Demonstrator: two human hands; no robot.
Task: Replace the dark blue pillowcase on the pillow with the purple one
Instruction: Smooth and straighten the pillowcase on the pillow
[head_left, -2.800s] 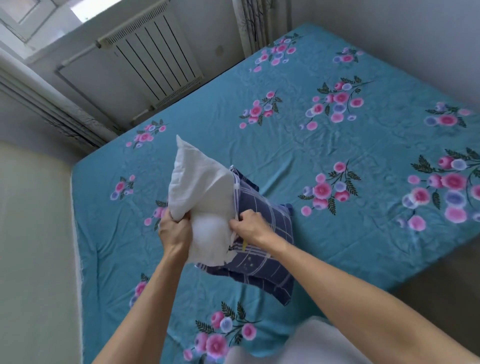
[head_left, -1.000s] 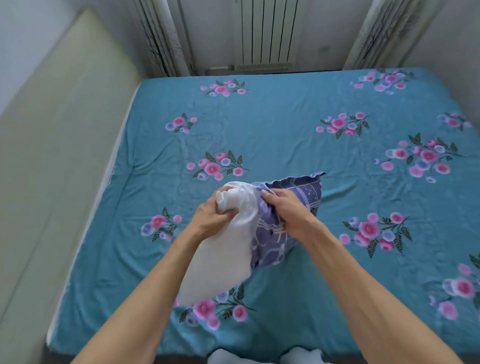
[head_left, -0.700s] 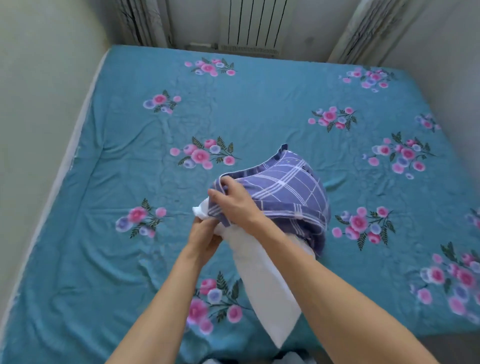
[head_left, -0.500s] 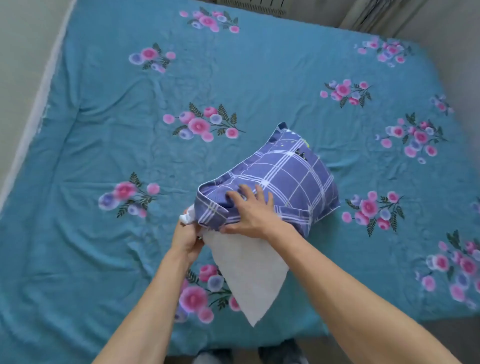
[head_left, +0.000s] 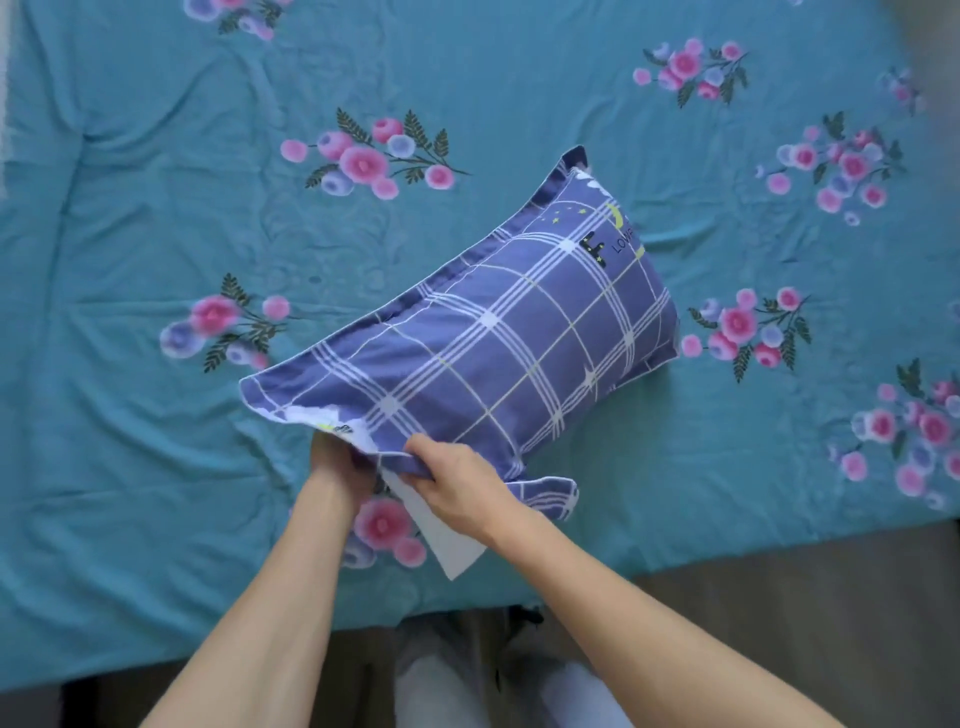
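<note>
The pillowcase (head_left: 498, 343) now covers more pillow (head_left: 441, 540) than before — a white corner pokes out at 6 o'clock. Right hand (head_left: 457, 483) fingers pinch its edge; left hand (head_left: 337, 467) fingers — cannot tell.

The plaid pillowcase (head_left: 498, 353) with its white pillow (head_left: 441, 540) lies slantwise on the bed (head_left: 130, 493), filling the middle. Both hands (head_left: 457, 483) crowd its near end, the left hand (head_left: 337, 462) partly under the fabric edge. Flat sheet lies open to the left, far side and right. The bed's near edge runs just behind the forearms.
</note>
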